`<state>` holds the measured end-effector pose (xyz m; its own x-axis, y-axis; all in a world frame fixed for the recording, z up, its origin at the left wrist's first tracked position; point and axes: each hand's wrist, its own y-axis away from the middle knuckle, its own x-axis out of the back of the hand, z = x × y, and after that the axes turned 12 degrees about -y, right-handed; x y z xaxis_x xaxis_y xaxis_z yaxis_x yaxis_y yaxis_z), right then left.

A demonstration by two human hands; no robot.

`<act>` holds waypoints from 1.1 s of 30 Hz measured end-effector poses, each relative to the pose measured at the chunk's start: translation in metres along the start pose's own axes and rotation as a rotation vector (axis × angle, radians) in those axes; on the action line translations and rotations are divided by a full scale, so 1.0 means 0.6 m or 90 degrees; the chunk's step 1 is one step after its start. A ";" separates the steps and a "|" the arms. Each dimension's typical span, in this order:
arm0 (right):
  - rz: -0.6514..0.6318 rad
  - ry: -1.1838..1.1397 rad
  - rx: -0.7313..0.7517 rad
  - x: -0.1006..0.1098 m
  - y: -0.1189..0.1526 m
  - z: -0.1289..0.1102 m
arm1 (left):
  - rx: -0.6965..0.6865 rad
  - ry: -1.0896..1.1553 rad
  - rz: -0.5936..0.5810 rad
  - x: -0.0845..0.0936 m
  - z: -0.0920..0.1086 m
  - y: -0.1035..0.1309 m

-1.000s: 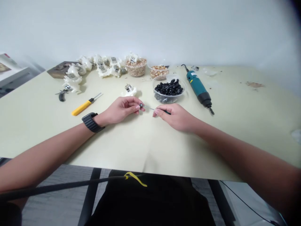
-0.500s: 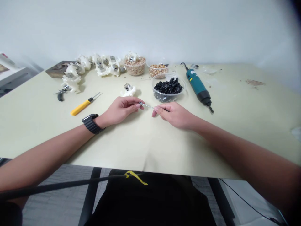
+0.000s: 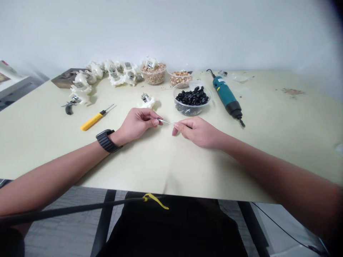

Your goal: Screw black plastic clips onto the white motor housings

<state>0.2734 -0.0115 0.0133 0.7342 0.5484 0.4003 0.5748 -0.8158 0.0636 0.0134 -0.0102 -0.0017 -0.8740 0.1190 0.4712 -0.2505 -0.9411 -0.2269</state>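
Over the middle of the table, my left hand (image 3: 136,124) pinches a small dark part (image 3: 158,120) between thumb and fingertips; most of it is covered. My right hand (image 3: 199,132) is closed round a thin metal tool (image 3: 168,122), whose kind I cannot make out. The tool's slim tip points left and meets the small part. Just behind my left hand lies a white plastic assembly with a metal motor (image 3: 147,100). A clear bowl (image 3: 189,109) of small black parts stands behind my right hand.
A yellow-handled tool (image 3: 92,121) and dark-handled cutters (image 3: 69,108) lie left. Several white assemblies (image 3: 116,75) stand in the back left. Behind are tubs of tan pieces (image 3: 154,75) and brass-coloured pieces (image 3: 180,78). A teal electric screwdriver (image 3: 225,94) lies right.
The tool's tip and the small part have shifted slightly left and down between my hands. Both hands keep their grip; the view has moved a little.
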 end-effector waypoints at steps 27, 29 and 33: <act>0.054 0.070 0.093 -0.007 0.001 0.001 | -0.005 0.004 0.005 -0.001 0.000 0.002; 0.054 0.101 0.109 -0.007 0.000 0.001 | -0.007 -0.003 0.001 -0.002 -0.003 0.002; 0.060 0.175 0.147 -0.006 -0.001 0.000 | -0.014 -0.016 -0.014 -0.002 -0.010 -0.002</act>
<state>0.2707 -0.0128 0.0117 0.6817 0.3772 0.6269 0.5984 -0.7805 -0.1812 0.0122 -0.0074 -0.0074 -0.8578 0.1311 0.4969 -0.2784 -0.9313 -0.2348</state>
